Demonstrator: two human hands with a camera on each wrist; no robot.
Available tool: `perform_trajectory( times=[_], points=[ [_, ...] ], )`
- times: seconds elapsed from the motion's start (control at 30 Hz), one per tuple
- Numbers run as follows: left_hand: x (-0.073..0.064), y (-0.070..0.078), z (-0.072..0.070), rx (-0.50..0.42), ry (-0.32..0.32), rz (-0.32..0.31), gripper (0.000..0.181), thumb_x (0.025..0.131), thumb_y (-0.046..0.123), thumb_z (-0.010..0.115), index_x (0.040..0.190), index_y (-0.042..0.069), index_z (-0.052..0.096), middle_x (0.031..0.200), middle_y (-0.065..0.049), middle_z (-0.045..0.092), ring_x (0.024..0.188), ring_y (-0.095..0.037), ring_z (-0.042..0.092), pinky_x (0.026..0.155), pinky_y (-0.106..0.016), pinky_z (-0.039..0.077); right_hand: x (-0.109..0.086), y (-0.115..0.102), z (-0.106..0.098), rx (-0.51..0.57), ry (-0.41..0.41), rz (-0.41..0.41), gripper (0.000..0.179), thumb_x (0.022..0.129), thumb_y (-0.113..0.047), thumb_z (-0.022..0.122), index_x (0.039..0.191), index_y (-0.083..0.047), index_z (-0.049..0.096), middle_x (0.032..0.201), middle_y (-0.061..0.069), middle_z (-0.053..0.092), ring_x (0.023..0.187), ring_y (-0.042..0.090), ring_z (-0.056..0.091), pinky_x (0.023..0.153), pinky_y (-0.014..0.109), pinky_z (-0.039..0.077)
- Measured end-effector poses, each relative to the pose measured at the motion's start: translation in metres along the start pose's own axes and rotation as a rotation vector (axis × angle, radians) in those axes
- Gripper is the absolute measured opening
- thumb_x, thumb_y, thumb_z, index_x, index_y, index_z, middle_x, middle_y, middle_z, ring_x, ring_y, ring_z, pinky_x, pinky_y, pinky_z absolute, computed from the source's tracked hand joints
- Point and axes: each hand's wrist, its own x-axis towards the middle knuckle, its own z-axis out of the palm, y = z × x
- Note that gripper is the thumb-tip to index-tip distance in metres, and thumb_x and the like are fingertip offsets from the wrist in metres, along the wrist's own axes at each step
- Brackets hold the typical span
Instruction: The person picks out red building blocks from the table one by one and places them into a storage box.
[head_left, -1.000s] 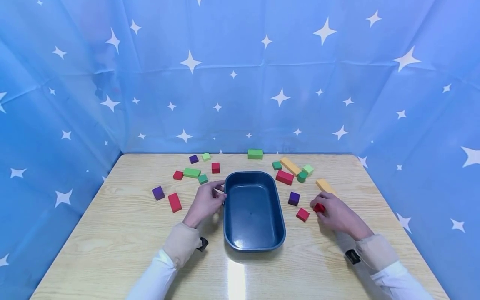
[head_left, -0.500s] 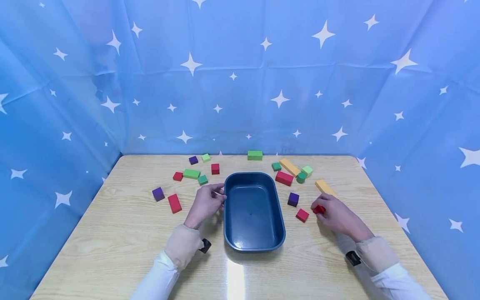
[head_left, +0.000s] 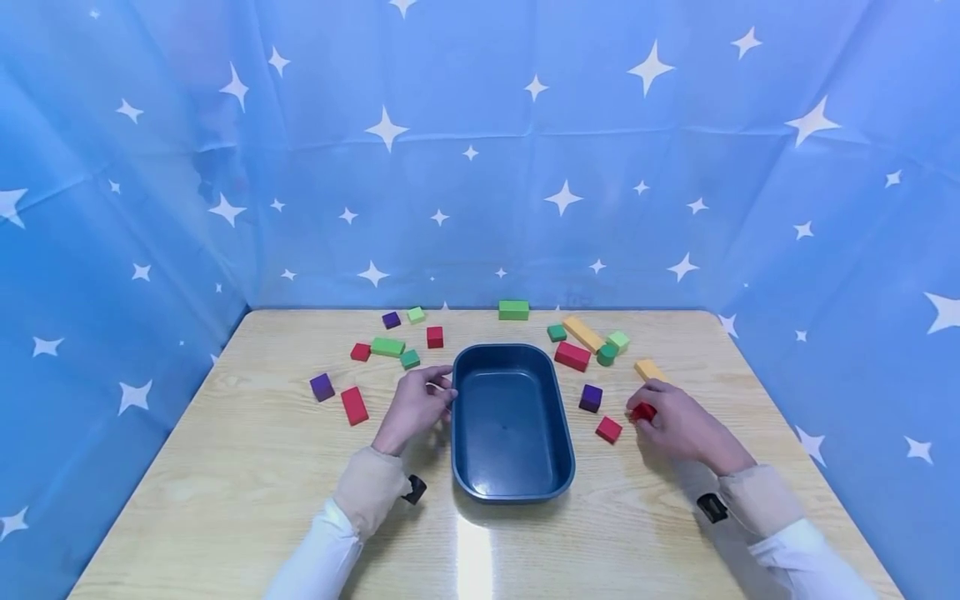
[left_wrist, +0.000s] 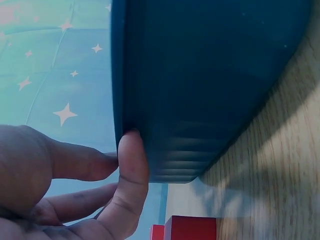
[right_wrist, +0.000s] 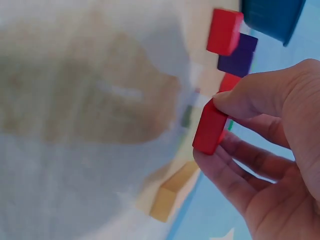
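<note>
Two hands, bare: left hand [head_left: 412, 408], thumb and finger pinching the near side of a tray rim; right hand [head_left: 678, 421], thumb and fingertips closed on a held block [right_wrist: 210, 127], red, well to the right of the tray. One tray [head_left: 504, 425], dark blue, rounded corners, upright on the table [head_left: 195, 483] between the hands. Beside the right hand: one short bar [head_left: 648, 369], yellow, just behind it; one small block [head_left: 609, 429], red, and one dark cube [head_left: 591, 397], purple, both between hand and tray. Behind these, a cluster: long bar [head_left: 582, 334], yellow; red brick [head_left: 572, 357]; cylinder [head_left: 607, 355], green; pale cube [head_left: 618, 341]; teal block [head_left: 557, 333]. Beyond the left hand: red slab [head_left: 355, 406] and purple cube [head_left: 322, 387]; farther back, a green slab [head_left: 387, 347] among further small blocks, red, green and purple. At the table's far edge, behind the tray: one green brick [head_left: 513, 310]. Two sleeves [head_left: 315, 554], white, with beige cuffs [head_left: 371, 492]. Backdrop [head_left: 480, 192]: blue cloth, white stars.
</note>
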Motion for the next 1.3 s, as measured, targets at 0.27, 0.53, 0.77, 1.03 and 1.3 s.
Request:
perform_trajectory(
  times=[0.27, 0.53, 0.77, 1.03, 1.3],
  points=[
    [-0.003, -0.003, 0.002, -0.024, 0.012, -0.013, 0.044, 0.096, -0.004, 0.06, 0.139, 0.0, 0.061, 0.105, -0.016, 0.065, 0.069, -0.017, 0.065, 0.068, -0.04, 0.064, 0.019, -0.005, -0.017, -0.014, 0.023, -0.047, 0.019, 0.085, -0.001, 0.072, 0.104, -0.003, 0.074, 0.104, 0.01, 0.068, 0.079, 0.012, 0.062, 0.07, 0.032, 0.056],
    [-0.002, 0.001, 0.002, -0.018, 0.015, -0.016, 0.044, 0.096, -0.002, 0.062, 0.14, 0.001, 0.06, 0.105, -0.016, 0.065, 0.069, -0.017, 0.065, 0.068, -0.039, 0.064, 0.041, -0.016, -0.032, -0.013, 0.006, -0.072, 0.018, 0.088, -0.004, 0.072, 0.105, -0.008, 0.074, 0.103, 0.006, 0.067, 0.079, 0.014, 0.062, 0.071, 0.031, 0.056],
    [-0.001, 0.002, 0.002, -0.007, 0.014, 0.007, 0.043, 0.096, -0.004, 0.061, 0.139, -0.002, 0.06, 0.104, -0.017, 0.065, 0.067, -0.017, 0.064, 0.066, -0.04, 0.064, 0.064, -0.032, -0.041, -0.018, 0.006, -0.093, 0.017, 0.089, -0.006, 0.072, 0.105, -0.01, 0.074, 0.104, 0.006, 0.066, 0.077, 0.013, 0.06, 0.071, 0.031, 0.057],
    [0.0, 0.0, 0.004, -0.014, 0.013, -0.001, 0.043, 0.096, -0.004, 0.061, 0.139, -0.001, 0.061, 0.103, -0.016, 0.065, 0.068, -0.016, 0.064, 0.064, -0.036, 0.064, 0.094, -0.053, -0.047, 0.01, -0.033, -0.106, 0.02, 0.089, -0.006, 0.072, 0.109, -0.008, 0.076, 0.106, 0.006, 0.066, 0.08, 0.017, 0.061, 0.073, 0.033, 0.057],
    [-0.001, 0.001, 0.003, -0.009, 0.015, 0.007, 0.043, 0.096, -0.003, 0.062, 0.139, -0.001, 0.061, 0.103, -0.016, 0.065, 0.068, -0.017, 0.064, 0.066, -0.04, 0.064, 0.12, -0.069, -0.043, 0.011, -0.036, -0.181, 0.017, 0.089, -0.004, 0.071, 0.106, -0.007, 0.076, 0.102, 0.007, 0.065, 0.084, 0.021, 0.061, 0.073, 0.033, 0.056]
  ],
)
